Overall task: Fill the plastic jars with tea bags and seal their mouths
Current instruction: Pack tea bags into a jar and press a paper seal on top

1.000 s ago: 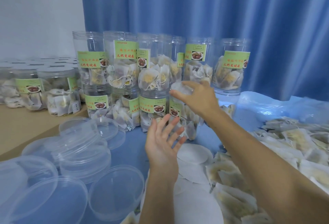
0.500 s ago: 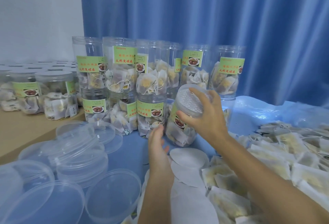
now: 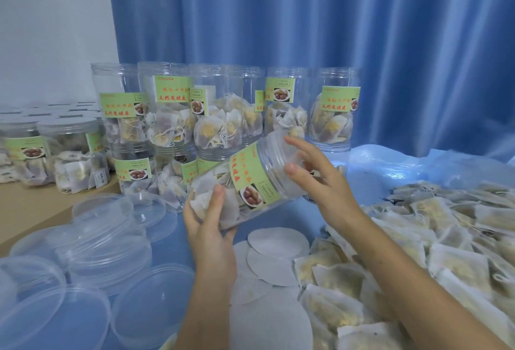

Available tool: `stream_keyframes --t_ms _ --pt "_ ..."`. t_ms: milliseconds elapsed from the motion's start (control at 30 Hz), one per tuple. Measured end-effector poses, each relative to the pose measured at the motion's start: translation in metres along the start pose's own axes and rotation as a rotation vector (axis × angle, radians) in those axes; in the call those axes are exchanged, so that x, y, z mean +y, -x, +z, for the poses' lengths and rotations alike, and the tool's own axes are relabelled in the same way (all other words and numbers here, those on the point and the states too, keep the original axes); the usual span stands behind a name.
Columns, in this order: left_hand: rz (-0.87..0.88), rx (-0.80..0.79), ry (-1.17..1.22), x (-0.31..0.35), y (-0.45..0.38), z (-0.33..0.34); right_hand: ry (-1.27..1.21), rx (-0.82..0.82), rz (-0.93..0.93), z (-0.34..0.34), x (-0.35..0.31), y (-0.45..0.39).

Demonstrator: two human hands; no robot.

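- Since half a second ago the filled tea-bag jar (image 3: 245, 182) has gone from nearly upright at the foot of the stack to tipped over and lifted clear of the blue surface (image 3: 278, 210), now at the centre of the frame.
- The left hand (image 3: 209, 227) cups the jar's base, thumb curled up its near side; the right hand (image 3: 315, 179) holds the mouth end with spread fingers over the rim. Each grip is grasping the jar, likely to steady it while the mouth is checked or pressed shut.
- The jar's long axis runs from lower left to upper right; its mouth points to the upper right, base low toward the person.
- Just below lie white round seal liners (image 3: 278, 241), loose tea bags (image 3: 418, 238) at lower right, clear lids (image 3: 106, 244) at lower left.
- Stacked filled jars (image 3: 217, 115) stand behind, before the blue curtain (image 3: 306, 15).
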State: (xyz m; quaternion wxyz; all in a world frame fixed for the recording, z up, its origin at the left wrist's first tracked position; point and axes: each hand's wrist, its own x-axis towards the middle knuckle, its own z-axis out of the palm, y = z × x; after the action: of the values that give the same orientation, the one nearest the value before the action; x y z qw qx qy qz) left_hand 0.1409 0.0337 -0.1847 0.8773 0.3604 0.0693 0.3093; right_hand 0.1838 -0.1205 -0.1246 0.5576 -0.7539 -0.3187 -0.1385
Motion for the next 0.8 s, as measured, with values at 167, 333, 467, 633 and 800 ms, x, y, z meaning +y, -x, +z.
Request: stream_keyframes --t_ms 167,333,467,633,800 --pt "0.066 0.018 -0.018 0.004 -0.002 -0.004 0.108 -0.147 0.092 -0.026 0.000 -0.004" --pt "0.000 -0.006 -0.036 0.003 -0.001 -0.007 0.201 -0.365 -0.086 -0.041 -0.011 -0.003" --pt "0.000 -0.005 -0.033 0.004 0.000 -0.007 0.247 -0.414 -0.132 -0.042 -0.012 -0.003" --pt "-0.002 0.001 -0.045 0.002 0.003 -0.006 0.312 -0.280 0.025 -0.038 -0.012 -0.003" --pt "0.026 -0.015 -0.058 0.004 0.003 -0.005 0.270 -0.142 0.237 -0.026 -0.010 -0.002"
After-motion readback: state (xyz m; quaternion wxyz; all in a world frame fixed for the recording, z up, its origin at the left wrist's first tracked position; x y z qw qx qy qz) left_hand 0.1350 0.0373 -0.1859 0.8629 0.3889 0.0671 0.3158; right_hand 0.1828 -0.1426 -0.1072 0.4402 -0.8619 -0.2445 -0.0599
